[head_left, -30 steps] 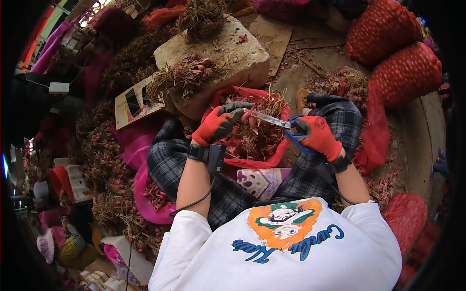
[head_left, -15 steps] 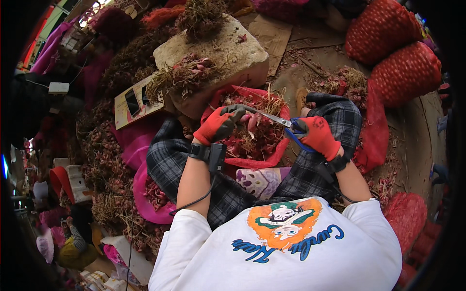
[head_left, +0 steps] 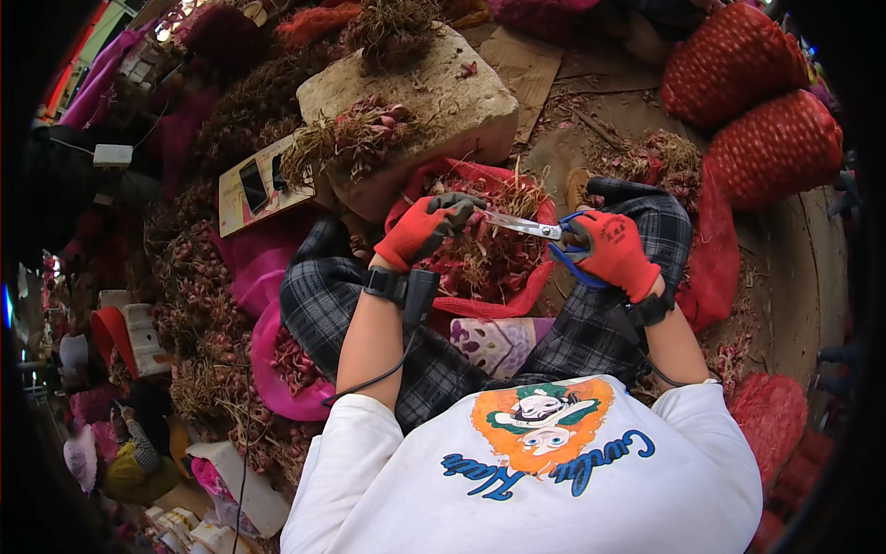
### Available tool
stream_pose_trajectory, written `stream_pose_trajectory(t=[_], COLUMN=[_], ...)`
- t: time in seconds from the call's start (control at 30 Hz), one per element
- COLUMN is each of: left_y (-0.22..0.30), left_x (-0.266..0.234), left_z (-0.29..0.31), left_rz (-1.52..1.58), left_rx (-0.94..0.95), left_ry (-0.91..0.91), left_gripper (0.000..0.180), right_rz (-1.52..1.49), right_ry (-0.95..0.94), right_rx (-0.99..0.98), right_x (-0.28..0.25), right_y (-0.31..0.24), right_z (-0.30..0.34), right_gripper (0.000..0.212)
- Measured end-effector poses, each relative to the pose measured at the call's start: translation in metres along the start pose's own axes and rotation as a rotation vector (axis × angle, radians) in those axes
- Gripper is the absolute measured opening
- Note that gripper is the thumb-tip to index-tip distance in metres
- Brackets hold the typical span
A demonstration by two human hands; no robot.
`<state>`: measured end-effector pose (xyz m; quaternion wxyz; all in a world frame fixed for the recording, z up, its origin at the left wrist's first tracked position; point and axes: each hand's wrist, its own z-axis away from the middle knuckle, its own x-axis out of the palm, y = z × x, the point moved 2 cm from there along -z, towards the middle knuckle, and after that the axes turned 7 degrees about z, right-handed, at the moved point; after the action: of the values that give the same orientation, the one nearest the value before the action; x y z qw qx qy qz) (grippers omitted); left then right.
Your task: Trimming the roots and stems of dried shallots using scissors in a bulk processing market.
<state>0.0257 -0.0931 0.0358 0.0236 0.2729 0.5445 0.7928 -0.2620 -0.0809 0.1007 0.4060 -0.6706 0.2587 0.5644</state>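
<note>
My right hand (head_left: pixel 609 247), in a red glove with dark palm side, grips blue-handled scissors (head_left: pixel 526 226). Their blades point left and reach my left hand's fingertips. My left hand (head_left: pixel 434 226), gloved the same way, is closed in a pinch at the blade tips. What it pinches is too small to make out, perhaps dry stalk ends. Below both hands a red mesh bag (head_left: pixel 480 307) gapes between my knees, filled with shallots (head_left: pixel 475 268) and dry tops. Beyond my left hand, a bunch of shallots (head_left: pixel 369 138) with dry stems lies on a pale stone block (head_left: pixel 452 83).
A phone (head_left: pixel 252 186) lies on a flat box (head_left: pixel 231 217) left of the block. Heaped shallots (head_left: pixel 198 314) cover the left floor, beside a pink bag (head_left: pixel 268 365). Two full red mesh sacks (head_left: pixel 734 65) stand at far right. Loose red netting (head_left: pixel 715 258) lies by my right knee.
The scissors have turned more level, and their blades have come closer together. The shallot that hung below my left fingertips no longer shows there. Both hands stay over the bag.
</note>
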Motion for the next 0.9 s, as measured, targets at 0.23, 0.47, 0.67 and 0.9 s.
stream_pose_trajectory(t=[0.23,0.47,0.67,0.9], left_y=[0.005,-0.002,0.012,-0.001], left_x=[0.007,0.003,0.022,0.037], left_z=[0.002,0.001,0.000,-0.008], left_rz=[-0.043,-0.088,-0.870,0.134], left_rx=[0.039,-0.033,0.282,0.232], left_ry=[-0.100,-0.098,-0.102,-0.019], left_gripper=[0.031,0.030,0.026,0.031], right_rz=[0.066,0.179,-0.738,-0.638], right_ry=[-0.030,-0.062,-0.189,-0.063], right_rx=[-0.010,-0.072,0.122,0.273], right_x=[0.004,0.004,0.021,0.016], right_y=[0.007,0.008,0.000,-0.032], right_z=[0.005,0.008,0.013,-0.010], right_gripper=[0.035,0.030,0.024,0.023])
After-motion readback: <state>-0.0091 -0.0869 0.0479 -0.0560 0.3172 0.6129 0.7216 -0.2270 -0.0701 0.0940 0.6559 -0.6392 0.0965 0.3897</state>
